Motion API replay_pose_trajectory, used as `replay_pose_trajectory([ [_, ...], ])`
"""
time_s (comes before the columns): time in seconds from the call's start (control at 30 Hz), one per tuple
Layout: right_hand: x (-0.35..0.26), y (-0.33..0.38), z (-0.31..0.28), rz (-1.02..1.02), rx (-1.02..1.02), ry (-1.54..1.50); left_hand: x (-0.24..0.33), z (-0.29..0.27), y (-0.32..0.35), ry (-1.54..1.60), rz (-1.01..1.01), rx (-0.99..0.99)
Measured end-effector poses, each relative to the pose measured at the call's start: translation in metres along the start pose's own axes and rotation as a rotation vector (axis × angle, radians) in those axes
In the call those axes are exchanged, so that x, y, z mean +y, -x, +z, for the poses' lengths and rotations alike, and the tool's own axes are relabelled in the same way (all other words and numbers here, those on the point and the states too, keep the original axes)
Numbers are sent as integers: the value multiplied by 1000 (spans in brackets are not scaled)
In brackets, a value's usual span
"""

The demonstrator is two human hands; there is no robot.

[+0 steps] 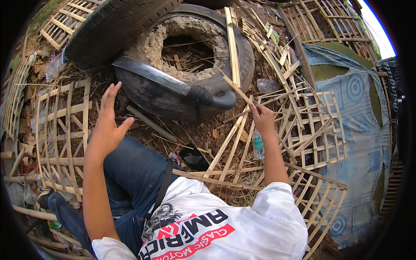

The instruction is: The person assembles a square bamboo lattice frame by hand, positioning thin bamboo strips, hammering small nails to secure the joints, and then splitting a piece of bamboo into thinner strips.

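My right hand (263, 119) is closed around one end of a thin bamboo strip (235, 89), which points up and left toward the tyre. Raised over my bent knee, my left hand (106, 128) holds nothing; its fingers are stretched and the thumb stands apart. A machete (149, 74) with a dark, curved handle rests across the near side of a worn tyre (151, 104), its blade a little beyond my left fingertips. Rough concrete (155, 47) lines the tyre around a hole with bamboo scraps inside. Split bamboo slats (232, 47) lie across the tyre's right side.
A second tyre (112, 30) leans at the upper left. Woven bamboo lattices stand at the left (67, 113) and right (320, 125). Blue patterned cloth (346, 112) hangs along the right. Bamboo sticks, a crumpled clear plastic piece (268, 85) and a plastic bottle (258, 147) litter the ground.
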State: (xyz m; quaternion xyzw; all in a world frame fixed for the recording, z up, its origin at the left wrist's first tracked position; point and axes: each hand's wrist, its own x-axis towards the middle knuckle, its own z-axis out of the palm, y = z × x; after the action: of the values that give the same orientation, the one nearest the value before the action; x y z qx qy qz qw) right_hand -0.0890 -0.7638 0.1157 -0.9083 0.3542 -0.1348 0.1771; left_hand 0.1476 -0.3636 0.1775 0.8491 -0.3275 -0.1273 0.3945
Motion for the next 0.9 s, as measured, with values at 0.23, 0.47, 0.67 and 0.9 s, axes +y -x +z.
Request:
replay_pose_trajectory([
  [0.23,14,-8,17,32,-198,-81,11,25,-6,80,-39,-60],
  [0.47,-1,-18,2,110,-383,-121,7,20,-5,4,-31,-21],
  [0.67,5,-13,2,145,-416,-140,-10,5,2,-14,-64,17],
  [0.9,36,0,12,187,-442,-180,-7,13,-7,33,-63,34],
])
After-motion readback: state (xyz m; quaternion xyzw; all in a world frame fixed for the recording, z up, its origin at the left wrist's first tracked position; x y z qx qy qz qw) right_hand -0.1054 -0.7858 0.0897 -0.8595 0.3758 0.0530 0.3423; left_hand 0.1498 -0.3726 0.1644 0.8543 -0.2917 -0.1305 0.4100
